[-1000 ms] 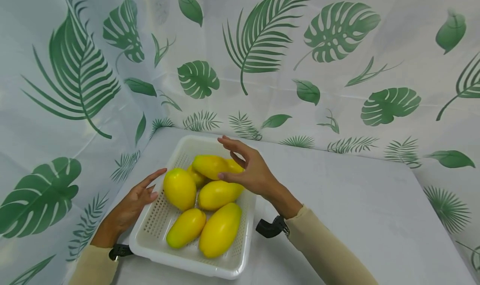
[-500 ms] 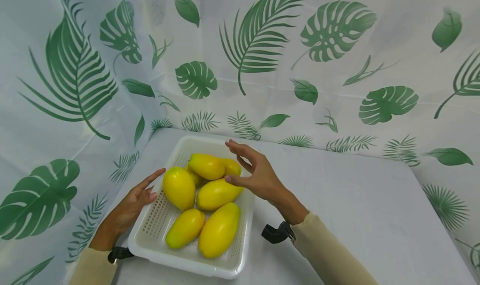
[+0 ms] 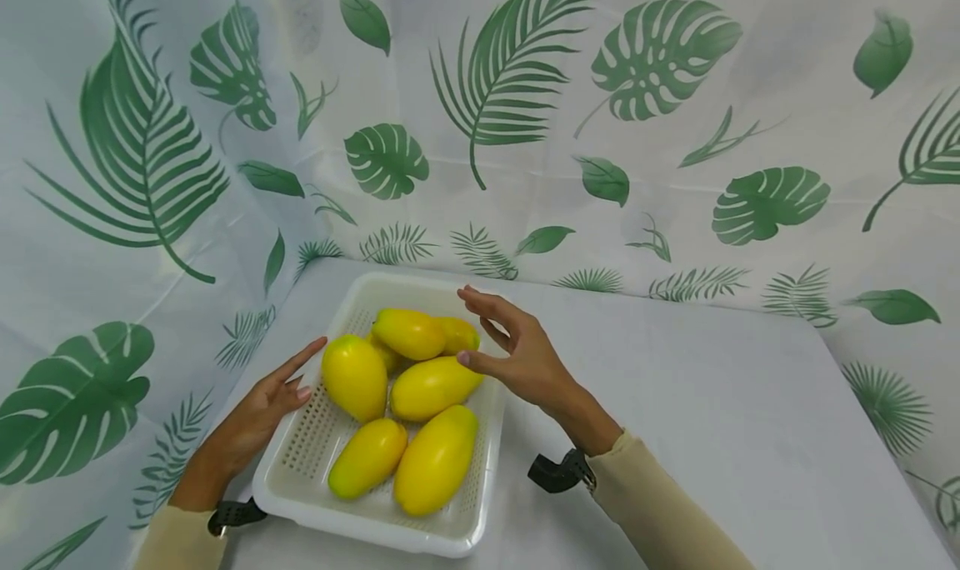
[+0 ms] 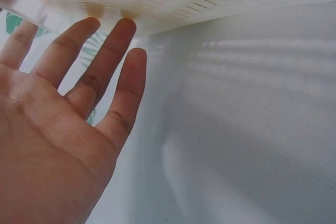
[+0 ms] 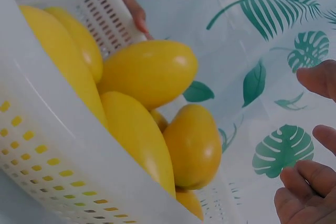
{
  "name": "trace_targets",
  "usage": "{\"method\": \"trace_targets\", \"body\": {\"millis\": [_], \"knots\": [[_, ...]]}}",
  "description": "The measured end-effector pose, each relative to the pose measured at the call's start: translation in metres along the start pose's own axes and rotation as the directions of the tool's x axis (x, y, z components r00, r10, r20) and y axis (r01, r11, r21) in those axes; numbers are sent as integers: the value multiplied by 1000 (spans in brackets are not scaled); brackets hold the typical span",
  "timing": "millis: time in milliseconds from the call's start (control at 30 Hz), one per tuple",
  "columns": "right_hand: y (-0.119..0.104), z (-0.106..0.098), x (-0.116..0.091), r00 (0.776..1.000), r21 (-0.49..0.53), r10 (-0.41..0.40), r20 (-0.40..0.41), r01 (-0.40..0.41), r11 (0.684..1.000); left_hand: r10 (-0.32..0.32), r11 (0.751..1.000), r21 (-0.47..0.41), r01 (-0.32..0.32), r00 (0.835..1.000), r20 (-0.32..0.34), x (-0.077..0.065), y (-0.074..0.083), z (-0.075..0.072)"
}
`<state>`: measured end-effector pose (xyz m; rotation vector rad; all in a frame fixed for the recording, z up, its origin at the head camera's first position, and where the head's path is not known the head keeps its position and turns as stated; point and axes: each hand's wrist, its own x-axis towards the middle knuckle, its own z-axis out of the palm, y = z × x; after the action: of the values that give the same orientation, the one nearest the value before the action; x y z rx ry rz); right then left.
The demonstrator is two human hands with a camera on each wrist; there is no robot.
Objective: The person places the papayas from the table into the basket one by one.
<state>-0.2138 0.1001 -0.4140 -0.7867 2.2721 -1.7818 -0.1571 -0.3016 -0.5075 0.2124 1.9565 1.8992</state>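
Note:
A white perforated plastic basket (image 3: pixel 303 445) holds several yellow mangoes, among them one upright at the left (image 3: pixel 354 378) and one lying across the back (image 3: pixel 408 334). My left hand (image 3: pixel 258 412) is at the basket's left side. In the left wrist view its fingers (image 4: pixel 121 40) are extended, their tips against or very close to the basket wall. Over the basket's right rim hovers my right hand (image 3: pixel 525 353), fingers loosely bent, nothing in its grasp. Its thumb overlaps the end of the middle mango (image 3: pixel 435 388) in the head view. The right wrist view shows a gap between that hand and the mangoes.
The basket stands on a white-covered table (image 3: pixel 675 437), whose surface extends to the right. Behind and at the left hangs a white sheet with green leaf prints (image 3: pixel 525 178). A black wrist strap is on each arm.
My right hand has drawn back to the right, away from the rear mangoes, uncovering more of them. The left hand keeps its place by the basket. The head view has shifted slightly.

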Motion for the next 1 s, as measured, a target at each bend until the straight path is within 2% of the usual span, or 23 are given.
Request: {"method": "trace_targets", "body": {"millis": [167,333,433,533,633,800,900,1000], "knots": [[1,2,-2,1000,-3,-2,1,2,1000,-18,993,112,22,999,-35,-5,10,-1],[3,4,-3,1000,-26,-2,2,3,1000,-47,964,255,70,994,-97,-11,21,1],[3,4,-4,1000,-40,-4,2,4,999,-26,947,314,65,992,-126,-15,28,5],[3,6,-5,1000,-58,-7,-2,6,998,25,923,384,31,990,-139,-20,33,7],[3,6,-5,1000,-82,-11,-12,10,997,73,872,489,13,985,-155,-24,38,9],[2,6,-8,1000,-114,-1,-31,-3,993,125,757,652,50,968,-219,-31,48,14],[2,6,-12,999,-134,23,-46,-29,990,156,716,695,63,956,-248,-35,54,15],[3,6,-16,996,-178,53,-73,-66,982,235,691,723,12,942,-240,-38,58,16]]}}
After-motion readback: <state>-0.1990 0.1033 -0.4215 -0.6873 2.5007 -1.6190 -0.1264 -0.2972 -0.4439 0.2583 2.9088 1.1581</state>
